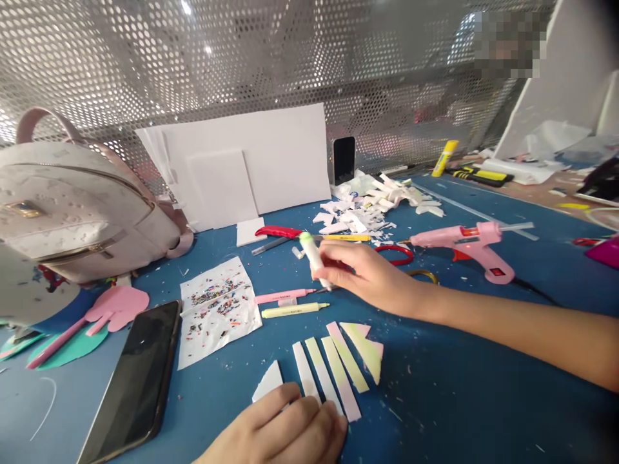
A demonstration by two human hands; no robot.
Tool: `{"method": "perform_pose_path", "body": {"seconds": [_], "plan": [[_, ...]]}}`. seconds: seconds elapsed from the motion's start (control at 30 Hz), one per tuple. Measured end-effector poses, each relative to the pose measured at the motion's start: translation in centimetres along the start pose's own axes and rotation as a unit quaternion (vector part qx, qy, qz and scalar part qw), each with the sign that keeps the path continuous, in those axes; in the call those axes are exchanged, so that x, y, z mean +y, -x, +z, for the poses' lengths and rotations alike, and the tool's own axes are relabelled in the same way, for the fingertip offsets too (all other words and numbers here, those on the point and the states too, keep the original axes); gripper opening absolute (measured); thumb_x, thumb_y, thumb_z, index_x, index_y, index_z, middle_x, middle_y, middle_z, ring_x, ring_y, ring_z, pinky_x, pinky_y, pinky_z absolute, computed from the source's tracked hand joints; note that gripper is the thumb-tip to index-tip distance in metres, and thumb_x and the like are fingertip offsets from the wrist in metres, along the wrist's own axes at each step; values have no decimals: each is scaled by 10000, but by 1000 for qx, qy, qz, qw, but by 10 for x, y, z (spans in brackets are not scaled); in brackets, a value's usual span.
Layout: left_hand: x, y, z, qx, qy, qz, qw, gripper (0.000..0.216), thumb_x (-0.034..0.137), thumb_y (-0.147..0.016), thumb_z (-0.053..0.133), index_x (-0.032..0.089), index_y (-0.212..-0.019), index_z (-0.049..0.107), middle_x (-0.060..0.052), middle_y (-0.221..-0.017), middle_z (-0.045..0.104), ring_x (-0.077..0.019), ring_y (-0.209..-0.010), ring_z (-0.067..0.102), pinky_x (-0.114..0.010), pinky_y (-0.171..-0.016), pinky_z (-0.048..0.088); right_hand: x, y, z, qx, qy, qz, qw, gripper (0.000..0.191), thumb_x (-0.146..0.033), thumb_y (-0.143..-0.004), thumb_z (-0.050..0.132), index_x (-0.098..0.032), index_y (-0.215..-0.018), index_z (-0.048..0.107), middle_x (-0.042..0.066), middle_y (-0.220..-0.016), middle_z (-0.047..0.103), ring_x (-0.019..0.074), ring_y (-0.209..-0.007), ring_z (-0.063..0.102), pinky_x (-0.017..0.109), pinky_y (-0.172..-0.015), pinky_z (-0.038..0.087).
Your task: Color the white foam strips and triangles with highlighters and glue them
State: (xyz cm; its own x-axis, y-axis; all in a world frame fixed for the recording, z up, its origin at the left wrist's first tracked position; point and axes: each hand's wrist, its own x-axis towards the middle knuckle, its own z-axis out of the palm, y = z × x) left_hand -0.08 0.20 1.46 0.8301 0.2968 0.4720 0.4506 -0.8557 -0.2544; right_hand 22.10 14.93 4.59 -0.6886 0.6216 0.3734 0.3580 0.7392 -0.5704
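Note:
My right hand (360, 274) is closed around a white stick with a light green end (312, 252), held at a tilt above the table. In the lower middle, my left hand (290, 428) lies over the near ends of several narrow pastel foam strips (338, 370). Its fingers rest side by side, and what lies under them is hidden. A white cut piece (268, 380) touches the left hand's far side. To the right of the strips is a yellow-green arrow-shaped piece (370, 351). A pink pen (285, 296) and a yellow highlighter (294, 310) lie just beyond.
A phone (135, 380) and a paper with coloured crumbs (220, 309) lie left, near a backpack (87, 206). A pink glue gun (464, 241) is at right. White scraps (372, 203), a red-handled tool (278, 231) and a white board (290, 161) are behind.

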Motion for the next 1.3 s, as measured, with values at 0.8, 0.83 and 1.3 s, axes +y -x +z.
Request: {"method": "perform_pose_path", "body": {"seconds": [0.8, 0.83, 1.3], "plan": [[7, 4, 3, 35, 18, -2, 999, 442, 347, -1120, 367, 97, -1106, 731, -38, -1001, 761, -156, -884, 689, -305, -881, 564, 2, -62, 34, -203, 262, -62, 941, 186, -333, -993, 649, -153, -954, 675, 28, -950, 673, 197, -934, 643, 384, -845, 534], [7, 5, 3, 33, 19, 2, 999, 443, 346, -1119, 367, 93, -1119, 731, -42, -1008, 762, -159, -887, 695, -307, -878, 570, 3, -63, 34, -208, 256, -44, 943, 200, -349, -986, 658, -153, -946, 671, 27, -949, 673, 193, -919, 648, 386, -843, 541], [3, 4, -1, -1, -34, 23, 999, 388, 32, -1067, 379, 151, -1142, 741, 37, -1072, 787, -112, -894, 722, -255, -819, 608, -13, -32, -6, -133, -198, 17, 971, 352, -405, -910, 601, -226, -728, 357, -79, -638, 403, 85, -569, 419, 238, -543, 339]]}}
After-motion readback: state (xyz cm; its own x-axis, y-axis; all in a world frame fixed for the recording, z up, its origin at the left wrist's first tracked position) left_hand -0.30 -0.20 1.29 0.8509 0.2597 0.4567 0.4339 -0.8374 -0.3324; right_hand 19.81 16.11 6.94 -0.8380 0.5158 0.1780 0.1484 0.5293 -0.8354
